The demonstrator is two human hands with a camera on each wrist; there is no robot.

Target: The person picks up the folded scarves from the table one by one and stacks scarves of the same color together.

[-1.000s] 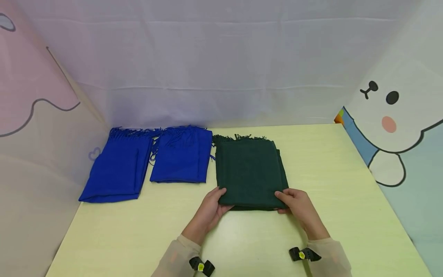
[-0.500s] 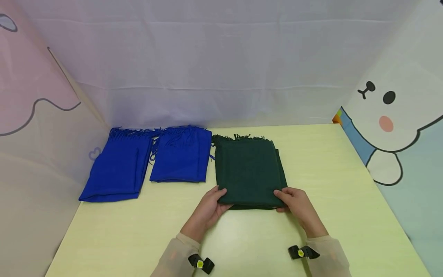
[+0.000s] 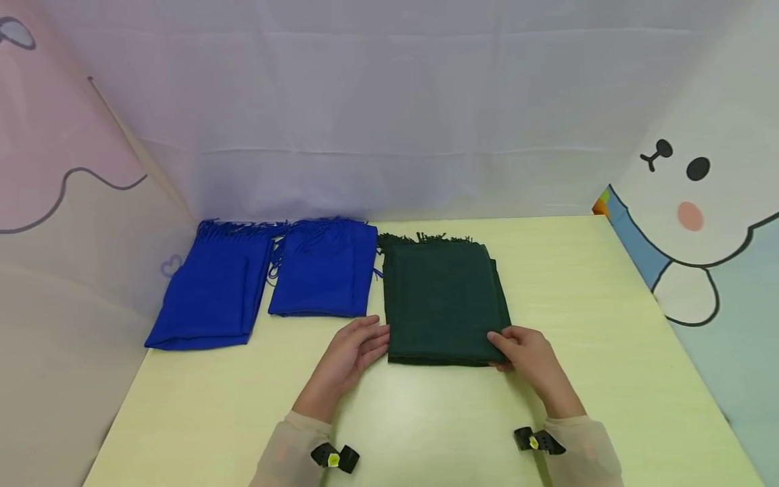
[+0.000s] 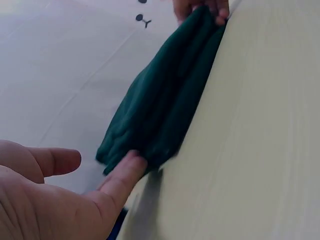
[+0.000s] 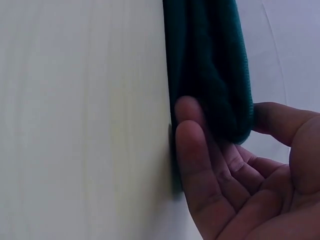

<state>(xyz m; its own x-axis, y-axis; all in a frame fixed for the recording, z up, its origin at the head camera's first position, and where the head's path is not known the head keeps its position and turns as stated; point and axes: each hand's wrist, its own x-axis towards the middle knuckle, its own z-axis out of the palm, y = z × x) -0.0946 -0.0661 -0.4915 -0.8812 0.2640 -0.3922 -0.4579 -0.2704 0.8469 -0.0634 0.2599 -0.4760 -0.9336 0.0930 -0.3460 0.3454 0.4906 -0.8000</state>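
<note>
This looks like a small draped booth; what sort of building holds it, I cannot tell. Beyond the fingers (image 4: 117, 187) hangs a plain, creased whitish sheet (image 3: 389, 108). To their left is a pink-and-cream printed cloth (image 3: 55, 135), to their right a panel (image 3: 748, 297) with a cartoon animal face (image 3: 724, 196). Under them lies a pale wood-grained table (image 3: 608, 325). Behind them, black straps (image 3: 335, 458) with yellow marks sit at both sleeves (image 3: 286, 450).

Pale yellow table (image 3: 426, 419), two folded blue cloths (image 3: 203, 294) (image 3: 322, 274), folded dark green cloth (image 3: 441, 301) beside them
</note>
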